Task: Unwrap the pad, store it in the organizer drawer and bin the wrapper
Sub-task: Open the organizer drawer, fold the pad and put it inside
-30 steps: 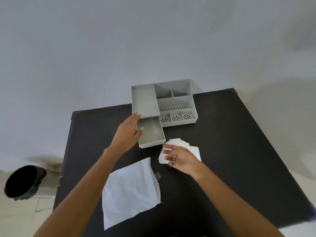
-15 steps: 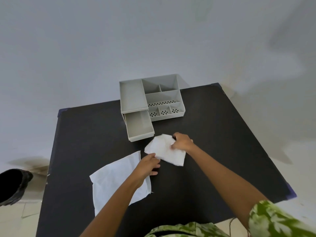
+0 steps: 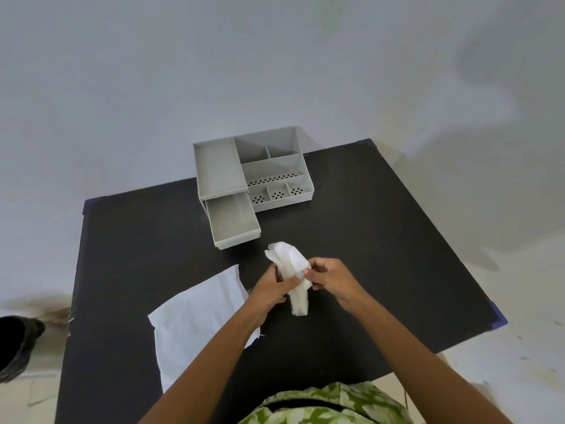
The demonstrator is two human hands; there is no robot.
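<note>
The surface (image 3: 351,228) is matte black and square-cornered. The organizer (image 3: 272,166) is grey rigid plastic with open compartments, several with perforated floors. Its drawer (image 3: 233,220) is pulled out at the front left and shows a bare floor. The pad (image 3: 290,270), white, soft and folded lengthwise, is held above the surface just in front of the drawer. The left hand (image 3: 272,286) and right hand (image 3: 330,275) each close their grip on its middle, fingertips pinching. The wrapper (image 3: 198,319), thin, white and creased, lies flat at the left. A black bin (image 3: 16,344) stands on the floor.
</note>
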